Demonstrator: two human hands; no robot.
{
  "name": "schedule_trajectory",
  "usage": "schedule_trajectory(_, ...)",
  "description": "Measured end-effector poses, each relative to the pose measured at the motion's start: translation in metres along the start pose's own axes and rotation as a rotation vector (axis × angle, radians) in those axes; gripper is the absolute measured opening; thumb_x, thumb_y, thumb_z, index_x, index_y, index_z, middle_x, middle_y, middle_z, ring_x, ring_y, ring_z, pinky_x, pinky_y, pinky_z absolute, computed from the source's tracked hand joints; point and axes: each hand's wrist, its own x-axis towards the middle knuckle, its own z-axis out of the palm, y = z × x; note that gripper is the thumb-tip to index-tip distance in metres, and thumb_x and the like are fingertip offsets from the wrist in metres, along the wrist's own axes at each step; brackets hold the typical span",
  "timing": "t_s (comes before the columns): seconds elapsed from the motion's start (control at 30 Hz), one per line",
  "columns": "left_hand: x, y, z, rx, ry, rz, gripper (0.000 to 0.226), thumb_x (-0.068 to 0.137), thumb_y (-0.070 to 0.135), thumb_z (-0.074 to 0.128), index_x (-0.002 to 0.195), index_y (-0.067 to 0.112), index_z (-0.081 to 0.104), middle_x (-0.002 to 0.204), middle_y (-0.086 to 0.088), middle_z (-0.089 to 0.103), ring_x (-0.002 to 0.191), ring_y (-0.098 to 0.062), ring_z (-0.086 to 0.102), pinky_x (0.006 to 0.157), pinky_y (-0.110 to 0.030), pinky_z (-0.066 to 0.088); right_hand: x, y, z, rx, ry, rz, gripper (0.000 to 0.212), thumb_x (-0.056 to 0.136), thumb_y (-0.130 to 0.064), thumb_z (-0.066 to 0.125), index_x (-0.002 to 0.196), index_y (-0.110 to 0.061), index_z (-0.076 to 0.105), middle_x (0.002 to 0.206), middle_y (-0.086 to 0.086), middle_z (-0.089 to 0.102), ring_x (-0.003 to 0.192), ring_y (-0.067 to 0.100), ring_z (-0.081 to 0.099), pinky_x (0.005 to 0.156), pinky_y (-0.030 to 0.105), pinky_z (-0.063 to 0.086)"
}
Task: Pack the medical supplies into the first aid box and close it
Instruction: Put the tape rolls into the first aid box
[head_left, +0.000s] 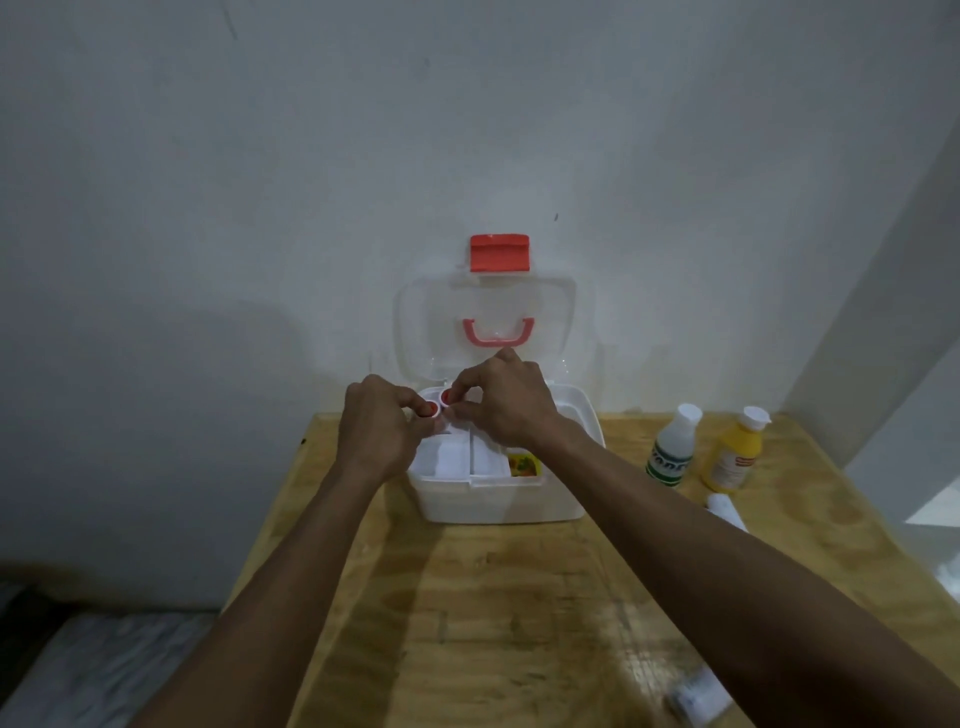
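A white first aid box (498, 501) stands open at the far edge of a wooden table (509, 597). Its clear lid (415, 322), with a pink handle and a red latch (500, 253), leans back against the wall. Over the box's divided tray, my left hand (382, 431) pinches a small red-centred roll (429, 410). My right hand (506, 402) pinches a second one (447, 397) right beside it. A yellow packet (523, 464) lies in the box's right compartment.
To the right of the box stand a white bottle with a green label (672, 444) and a yellow bottle (732, 452). A white tube (727, 512) lies beside my right forearm. A blurred white item (698, 699) lies near the table's front right.
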Motion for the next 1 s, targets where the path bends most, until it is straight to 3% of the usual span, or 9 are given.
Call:
schedule_trajectory(0.1, 0.006, -0.003, 0.000, -0.023, -0.044, -0.045, 0.027, 0.069, 0.027, 0.088, 0.090, 0.012, 0.081, 0.103, -0.012, 0.076, 0.082, -0.018, 0.067, 0.070, -0.022, 0.043, 0.002, 0.002, -0.001, -0.009, -0.021, -0.004, 0.023, 0.085, -0.043, 0.073, 0.102, -0.028, 0.078, 0.109, -0.004, 0.073, 0.096, 0.012, 0.042, 0.093, 0.040, 0.044)
schedule_trajectory(0.27, 0.014, -0.003, -0.002, -0.021, -0.129, -0.103, 0.027, 0.070, 0.027, 0.087, 0.091, 0.013, 0.081, 0.109, -0.009, 0.074, 0.086, -0.013, 0.059, 0.077, -0.026, 0.044, 0.002, 0.004, 0.001, -0.009, -0.048, 0.014, 0.024, 0.085, -0.041, 0.074, 0.102, -0.025, 0.079, 0.111, -0.002, 0.073, 0.099, 0.014, 0.042, 0.082, 0.031, 0.036)
schedule_trajectory(0.57, 0.008, -0.005, -0.006, -0.066, -0.190, -0.068, 0.029, 0.075, 0.029, 0.083, 0.100, 0.015, 0.079, 0.113, -0.009, 0.073, 0.085, -0.012, 0.057, 0.073, -0.024, 0.040, -0.001, 0.001, 0.001, 0.033, -0.060, 0.020, 0.024, 0.086, -0.036, 0.073, 0.104, -0.022, 0.078, 0.111, 0.001, 0.072, 0.102, 0.017, 0.047, 0.077, 0.031, 0.036)
schedule_trajectory(0.73, 0.005, -0.005, -0.005, -0.095, -0.149, -0.078, 0.028, 0.076, 0.027, 0.083, 0.101, 0.016, 0.079, 0.116, -0.010, 0.072, 0.092, -0.017, 0.063, 0.075, -0.026, 0.045, -0.003, 0.002, 0.000, 0.042, -0.047, -0.002, 0.024, 0.086, -0.037, 0.073, 0.106, -0.023, 0.078, 0.111, 0.001, 0.073, 0.102, 0.019, 0.051, 0.078, 0.029, 0.037)
schedule_trajectory(0.83, 0.004, -0.006, -0.003, -0.079, -0.120, -0.076, 0.027, 0.075, 0.027, 0.084, 0.099, 0.016, 0.079, 0.115, -0.009, 0.073, 0.086, -0.013, 0.059, 0.073, -0.024, 0.044, -0.005, 0.002, 0.000, 0.072, -0.042, 0.020, 0.024, 0.085, -0.037, 0.074, 0.105, -0.023, 0.078, 0.111, 0.001, 0.073, 0.099, 0.018, 0.052, 0.080, 0.030, 0.044)
schedule_trajectory(1.0, -0.003, -0.003, -0.004, -0.130, 0.014, -0.102, 0.029, 0.076, 0.029, 0.083, 0.100, 0.015, 0.079, 0.115, -0.009, 0.072, 0.100, -0.023, 0.065, 0.082, -0.029, 0.047, -0.014, 0.006, -0.015, 0.090, -0.017, 0.044, 0.025, 0.088, -0.026, 0.072, 0.112, -0.018, 0.074, 0.118, 0.003, 0.070, 0.113, 0.023, 0.053, 0.090, 0.035, 0.042)
